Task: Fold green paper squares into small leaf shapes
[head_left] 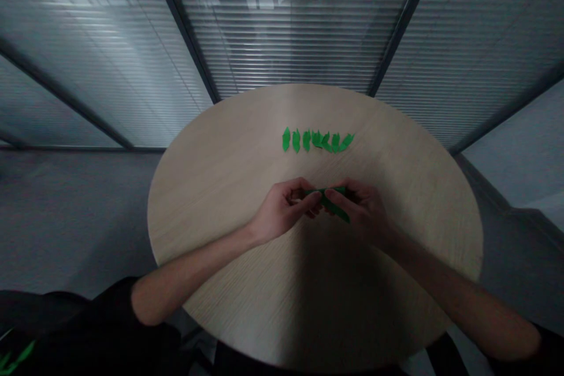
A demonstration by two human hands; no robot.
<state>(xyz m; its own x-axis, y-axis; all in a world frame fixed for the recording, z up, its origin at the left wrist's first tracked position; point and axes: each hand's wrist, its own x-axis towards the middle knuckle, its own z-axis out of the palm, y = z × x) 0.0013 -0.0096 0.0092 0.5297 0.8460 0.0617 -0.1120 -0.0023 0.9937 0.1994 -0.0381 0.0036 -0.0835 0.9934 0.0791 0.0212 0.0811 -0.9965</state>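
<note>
Left hand (278, 211) and right hand (366, 211) meet over the middle of the round table (211, 194), both pinching one dark green piece (338, 211), thumbs on top, fingers curled underneath. Grip reads as closed from both sides; looks like thin folded paper or similar, but light is dim and the fingers cover much of it, so can't be sure. One strip of it sticks out toward the near right, below the right thumb; another part runs sideways between the hands. Farther off, on the far side of the table, a row of small green pieces (316, 140) lies left to right: the left ones stand apart, those toward the right crowd close, some seemingly touching. Risks: thumbs sit very near each other, so uneven pressure or pulling in opposite directions could tear or crease the piece wrongly; a loose pinch could let the jutting strip spring open. The row is light-looking and near the hands, so a fingertip reaching too far, or a brushing knuckle, could knock it out of line.
</note>
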